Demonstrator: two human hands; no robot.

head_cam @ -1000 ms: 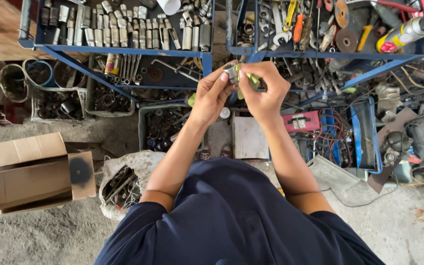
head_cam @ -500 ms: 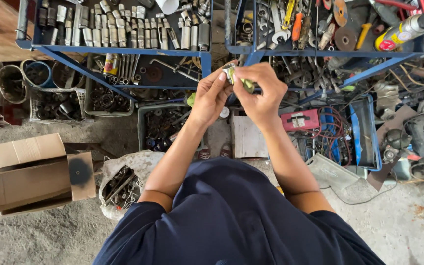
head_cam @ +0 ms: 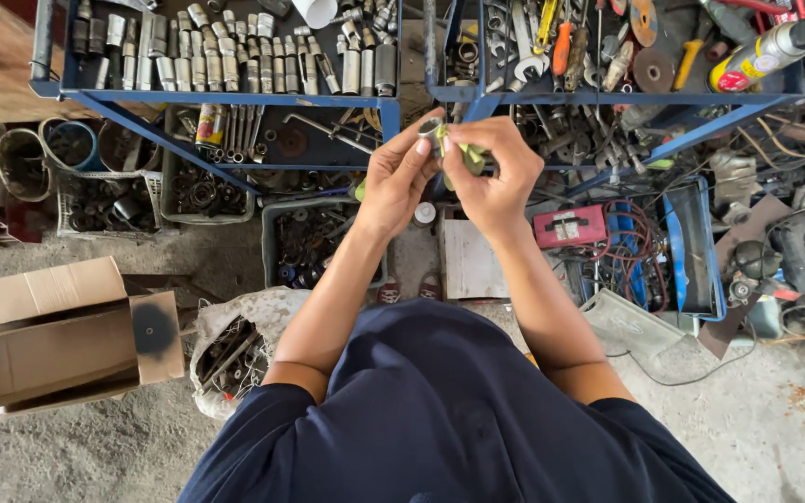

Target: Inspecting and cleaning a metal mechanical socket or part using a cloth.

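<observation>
My left hand point(head_cam: 401, 182) holds a small metal socket point(head_cam: 431, 130) by its fingertips, raised in front of the blue racks. My right hand point(head_cam: 486, 177) is closed on a yellow-green cloth point(head_cam: 470, 156) and presses it against the socket. Both hands meet just below the gap between the left blue shelf tray point(head_cam: 235, 97), filled with rows of sockets, and the right blue tray point(head_cam: 607, 99) of wrenches and screwdrivers. My forearms reach up from my dark blue shirt.
Crates of metal parts point(head_cam: 319, 244) sit on the floor under the racks. A cardboard box point(head_cam: 58, 335) lies at left beside a white sack of scrap point(head_cam: 235, 349). A red box point(head_cam: 570, 225), cables and a spray can point(head_cam: 757, 58) crowd the right.
Both hands stay together at the same spot; the fingers have shifted slightly as the cloth rubs around the socket.
</observation>
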